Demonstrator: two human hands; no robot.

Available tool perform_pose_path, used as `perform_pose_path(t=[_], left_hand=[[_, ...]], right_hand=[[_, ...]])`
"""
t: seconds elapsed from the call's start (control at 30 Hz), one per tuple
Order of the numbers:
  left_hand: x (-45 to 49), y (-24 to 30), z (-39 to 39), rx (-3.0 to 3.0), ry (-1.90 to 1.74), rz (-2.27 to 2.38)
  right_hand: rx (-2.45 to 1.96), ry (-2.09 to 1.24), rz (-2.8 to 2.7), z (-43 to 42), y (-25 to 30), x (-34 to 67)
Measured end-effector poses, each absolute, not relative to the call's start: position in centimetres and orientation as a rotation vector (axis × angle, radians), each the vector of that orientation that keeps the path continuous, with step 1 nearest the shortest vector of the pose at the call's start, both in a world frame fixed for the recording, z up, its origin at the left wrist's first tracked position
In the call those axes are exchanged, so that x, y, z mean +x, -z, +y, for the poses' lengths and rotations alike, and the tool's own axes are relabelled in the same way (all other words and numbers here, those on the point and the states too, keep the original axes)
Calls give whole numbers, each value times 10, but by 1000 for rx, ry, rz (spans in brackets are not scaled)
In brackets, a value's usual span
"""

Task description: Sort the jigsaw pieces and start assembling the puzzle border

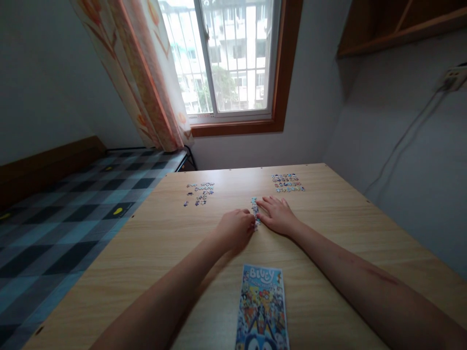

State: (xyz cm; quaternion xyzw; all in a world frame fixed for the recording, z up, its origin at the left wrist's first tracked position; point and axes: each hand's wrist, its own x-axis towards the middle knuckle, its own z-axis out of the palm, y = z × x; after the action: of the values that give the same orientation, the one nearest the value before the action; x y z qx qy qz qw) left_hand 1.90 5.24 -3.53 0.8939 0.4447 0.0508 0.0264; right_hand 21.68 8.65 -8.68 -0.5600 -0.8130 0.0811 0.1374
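Observation:
A narrow upright strip of joined jigsaw puzzle pieces (254, 206) lies on the wooden table between my two hands. My left hand (237, 226) is closed, its fingertips curled down at the strip's near end on a puzzle piece (256, 226) that they mostly hide. From the other side my right hand (278, 215) rests flat with fingers spread, index finger and thumb touching the strip's right edge. Closer to me lies a colourful picture sheet (261, 308) lettered "Bluey", cut off by the bottom of the view.
Loose and partly joined puzzle pieces (204, 190) are scattered at the far left of the table (153, 253). Rows of pieces (288, 183) sit at the far right. A bed with a checked cover (91, 209) adjoins the left side; a wall with a cable (397, 143) is on the right.

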Motion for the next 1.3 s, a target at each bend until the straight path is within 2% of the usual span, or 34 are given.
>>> perform_pose_path(t=[0.4,0.97,1.3], left_hand=[[21,47,49,2773,-416,1313],[21,52,52,2813,-424,1231],[1,65,76,2570,-717,1356]], right_hand=[[-1633,-234,-2358,84,82,215],[-1629,-213,-2349,85,85,216],[-1658,-266,-2333,84,83,217]])
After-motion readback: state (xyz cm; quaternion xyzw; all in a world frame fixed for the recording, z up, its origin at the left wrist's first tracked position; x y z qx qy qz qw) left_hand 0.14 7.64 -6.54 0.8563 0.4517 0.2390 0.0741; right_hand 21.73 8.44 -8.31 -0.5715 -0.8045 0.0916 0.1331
